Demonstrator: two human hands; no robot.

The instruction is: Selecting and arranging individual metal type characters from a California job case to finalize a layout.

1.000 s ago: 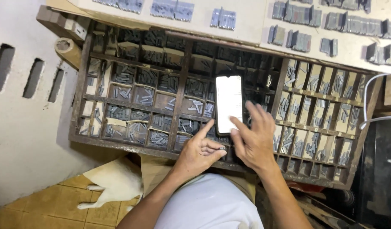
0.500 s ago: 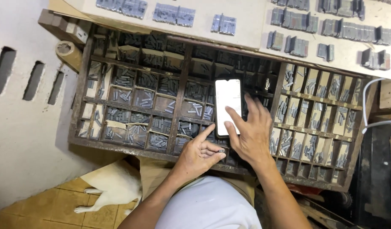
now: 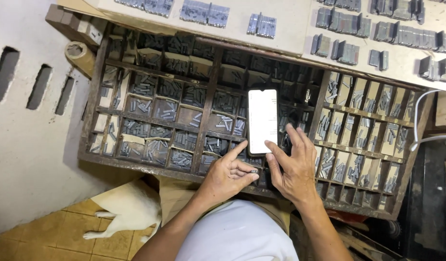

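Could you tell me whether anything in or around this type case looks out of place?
Yes: a smartphone with a lit screen lies across the wooden type case, atop compartments of metal type, beside the right hand. The left hand pinches a few metal sorts. A pale dog lies on the floor below.

A tall rectangular phone (image 3: 262,121) with a glowing white screen lies on the compartments.

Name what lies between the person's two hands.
In the head view, dark tray compartments with metal type; the phone sits just above left hand and right hand.
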